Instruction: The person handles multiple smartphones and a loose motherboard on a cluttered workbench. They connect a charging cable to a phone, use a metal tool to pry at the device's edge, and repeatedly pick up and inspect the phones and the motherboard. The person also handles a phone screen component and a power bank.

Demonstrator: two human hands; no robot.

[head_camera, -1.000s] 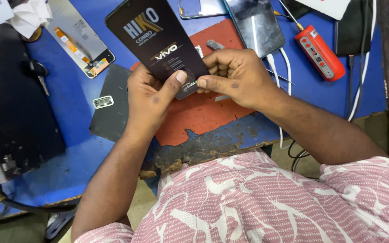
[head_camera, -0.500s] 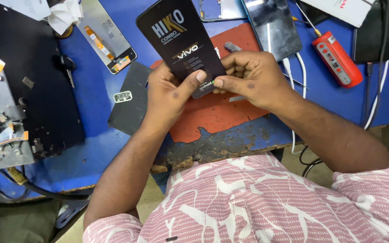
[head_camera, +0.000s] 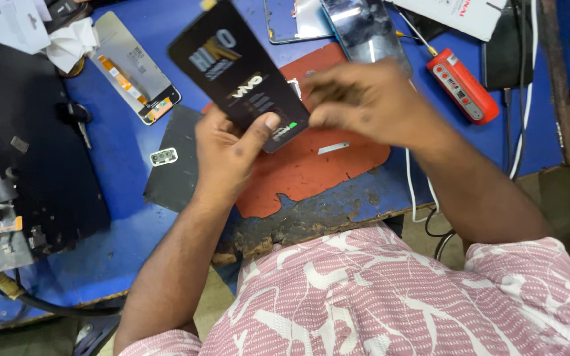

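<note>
My left hand (head_camera: 229, 155) is shut on a flat black package (head_camera: 232, 72) with pale lettering, thumb pressed on its lower end near a small green tab. The package tilts up to the left above a red work mat (head_camera: 311, 171). My right hand (head_camera: 371, 102) is blurred with motion just right of the package's lower corner, fingers curled together. Whether it pinches anything cannot be made out. A small metal strip (head_camera: 333, 148) lies on the mat under it.
On the blue table (head_camera: 126, 217) lie a phone display panel (head_camera: 136, 66), a dark back cover (head_camera: 173, 175) with a small camera part (head_camera: 164, 156), a glossy phone (head_camera: 364, 26), a red hand tool (head_camera: 463, 86), white cables (head_camera: 522, 132) and a black mat (head_camera: 34, 165).
My right hand has left the package's lower corner and moved slightly right and up, now blurred. The left hand still grips the package, which has tilted further left.
</note>
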